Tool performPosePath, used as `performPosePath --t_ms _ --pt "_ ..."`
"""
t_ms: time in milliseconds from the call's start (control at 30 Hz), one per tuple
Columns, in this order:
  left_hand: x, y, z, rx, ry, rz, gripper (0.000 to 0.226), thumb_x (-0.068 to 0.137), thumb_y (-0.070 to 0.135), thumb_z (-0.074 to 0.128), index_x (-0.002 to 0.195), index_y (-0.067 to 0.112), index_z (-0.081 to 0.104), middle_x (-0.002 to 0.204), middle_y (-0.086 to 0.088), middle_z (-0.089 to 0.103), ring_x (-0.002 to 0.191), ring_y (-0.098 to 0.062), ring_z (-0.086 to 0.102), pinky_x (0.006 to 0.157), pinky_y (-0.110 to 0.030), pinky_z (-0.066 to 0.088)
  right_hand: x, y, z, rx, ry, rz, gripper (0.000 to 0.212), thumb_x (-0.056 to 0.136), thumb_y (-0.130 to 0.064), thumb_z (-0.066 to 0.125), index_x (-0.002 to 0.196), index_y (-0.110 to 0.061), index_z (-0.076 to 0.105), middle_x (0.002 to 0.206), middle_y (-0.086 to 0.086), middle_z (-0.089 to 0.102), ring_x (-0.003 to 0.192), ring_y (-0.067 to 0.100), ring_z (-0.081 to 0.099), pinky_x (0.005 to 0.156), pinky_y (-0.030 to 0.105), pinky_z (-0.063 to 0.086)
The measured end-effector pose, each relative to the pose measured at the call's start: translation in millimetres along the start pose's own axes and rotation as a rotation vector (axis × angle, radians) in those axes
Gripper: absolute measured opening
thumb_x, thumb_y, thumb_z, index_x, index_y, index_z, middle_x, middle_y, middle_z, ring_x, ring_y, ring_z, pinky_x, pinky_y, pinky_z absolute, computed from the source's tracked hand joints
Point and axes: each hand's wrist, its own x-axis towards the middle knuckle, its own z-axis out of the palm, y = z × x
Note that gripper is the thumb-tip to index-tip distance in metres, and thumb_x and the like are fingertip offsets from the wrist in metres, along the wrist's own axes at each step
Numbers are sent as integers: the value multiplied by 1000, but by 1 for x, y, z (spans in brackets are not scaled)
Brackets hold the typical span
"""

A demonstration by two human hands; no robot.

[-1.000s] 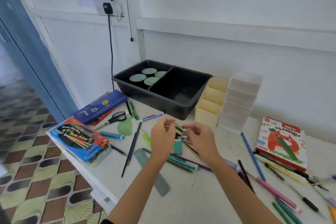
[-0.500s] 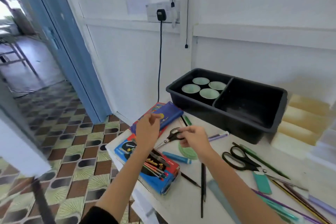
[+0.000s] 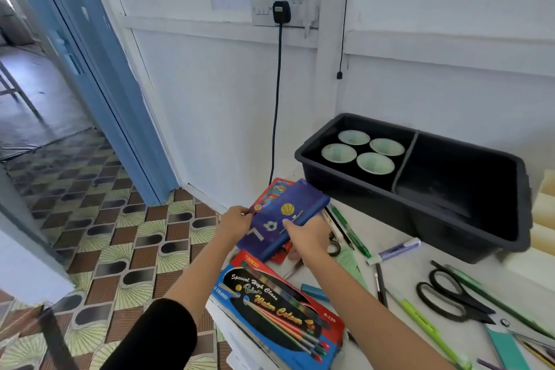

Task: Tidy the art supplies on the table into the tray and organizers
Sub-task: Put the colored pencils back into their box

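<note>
A dark blue pencil box [image 3: 286,213] with ball pictures lies on a red box [image 3: 271,194] at the table's left end. My left hand [image 3: 232,224] grips its left edge and my right hand [image 3: 306,234] grips its near right edge. The black two-part tray [image 3: 420,198] stands behind to the right, with several pale green cups [image 3: 365,149] in its left part; its right part holds nothing. A watercolour pencil box [image 3: 276,306] lies in front of my hands.
Black scissors [image 3: 450,294], green pens [image 3: 350,231], a purple-capped marker [image 3: 393,251], a teal eraser [image 3: 507,348] and pencils are scattered on the white table [image 3: 414,336]. A yellow organizer [image 3: 545,219] shows at the right edge. The table's left edge drops to tiled floor [image 3: 120,243].
The view swung left. Both hands moved from above the scissors to the dark blue pencil box and took hold of it.
</note>
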Motion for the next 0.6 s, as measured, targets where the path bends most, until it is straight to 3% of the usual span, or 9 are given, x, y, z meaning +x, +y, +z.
performPosePath --t_ms 100,233,400,533,600 --pt "5 -6 3 -85 101 22 25 91 19 58 112 6 63 113 -13 64 103 -30 59 84 -34 47 9 6 4 -63 34 8 30 76 -32 74 90 -8 62 84 12 69 72 33 69 64 44 59" --pt "5 -9 0 -286 171 33 31 84 7 66 114 5 59 107 -16 63 88 -23 58 62 -26 47 14 10 1 15 82 29 20 75 -15 73 91 -11 62 87 11 70 71 35 69 62 47 59" --pt "4 -7 -13 -368 254 43 25 86 16 65 110 11 63 104 -11 63 93 -24 60 80 -39 53 15 15 -13 55 163 31 10 79 -11 69 77 -10 60 84 14 69 71 35 68 63 48 58" --pt "4 -7 -27 -429 334 4 25 88 20 64 111 12 62 105 -10 64 96 -26 62 84 -46 53 12 20 -26 24 195 39 13 81 -13 70 83 -5 60 82 16 68 63 33 66 58 46 58" --pt "3 -9 -34 -496 371 -30 23 89 19 63 111 13 61 107 -12 65 95 -28 64 83 -49 54 8 21 -30 2 202 40 21 80 -15 72 92 -3 61 88 16 68 70 33 67 62 42 58"
